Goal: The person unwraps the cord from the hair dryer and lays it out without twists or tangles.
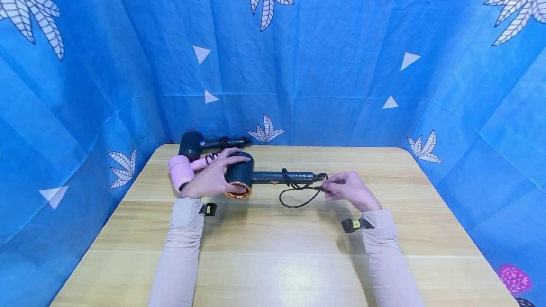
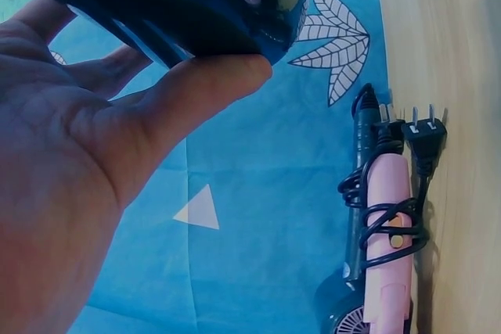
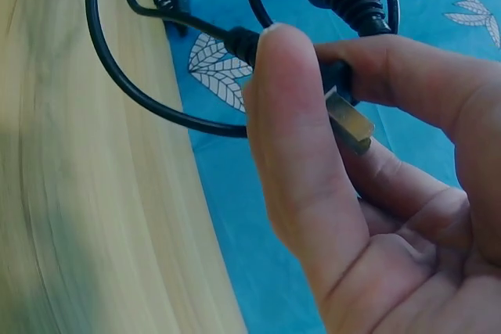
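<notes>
My left hand (image 1: 208,179) is clamped round the barrel of a hair dryer (image 1: 241,169), which lies crosswise over the far half of the table (image 1: 273,269), handle (image 1: 268,177) pointing right; whether it touches the wood I cannot tell. My right hand (image 1: 351,188) pinches the plug (image 3: 352,123), its metal prongs showing between thumb and fingers. I judge the step in hand to be arranging the cord (image 1: 294,206), partly wrapped round the handle with one loop slack; the next move probably calls for a steady left grip while the plug is guided. The dryer is glossy and dark blue-green, with a coppery ring (image 1: 239,195) at the barrel's near end; a pink dryer (image 1: 181,172) lies leftward
</notes>
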`<action>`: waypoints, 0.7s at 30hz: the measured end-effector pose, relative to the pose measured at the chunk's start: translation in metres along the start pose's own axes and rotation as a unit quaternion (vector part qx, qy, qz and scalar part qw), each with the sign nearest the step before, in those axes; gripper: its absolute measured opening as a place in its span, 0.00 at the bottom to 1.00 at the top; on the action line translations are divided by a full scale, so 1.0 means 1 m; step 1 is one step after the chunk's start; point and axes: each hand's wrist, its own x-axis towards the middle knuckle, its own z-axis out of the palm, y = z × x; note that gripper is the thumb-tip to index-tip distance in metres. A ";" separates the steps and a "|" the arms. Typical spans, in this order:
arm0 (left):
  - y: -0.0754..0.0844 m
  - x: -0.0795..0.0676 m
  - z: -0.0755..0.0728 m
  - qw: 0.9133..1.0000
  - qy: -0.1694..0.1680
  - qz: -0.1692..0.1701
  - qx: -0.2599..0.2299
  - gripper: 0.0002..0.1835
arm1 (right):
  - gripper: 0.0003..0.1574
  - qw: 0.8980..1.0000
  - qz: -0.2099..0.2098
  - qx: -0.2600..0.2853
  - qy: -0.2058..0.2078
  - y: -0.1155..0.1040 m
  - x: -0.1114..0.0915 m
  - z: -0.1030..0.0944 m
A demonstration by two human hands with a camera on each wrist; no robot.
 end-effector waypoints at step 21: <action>0.002 0.000 0.000 1.000 -0.007 0.003 -0.002 0.42 | 0.23 0.992 -0.037 0.072 0.094 0.001 0.004 0.002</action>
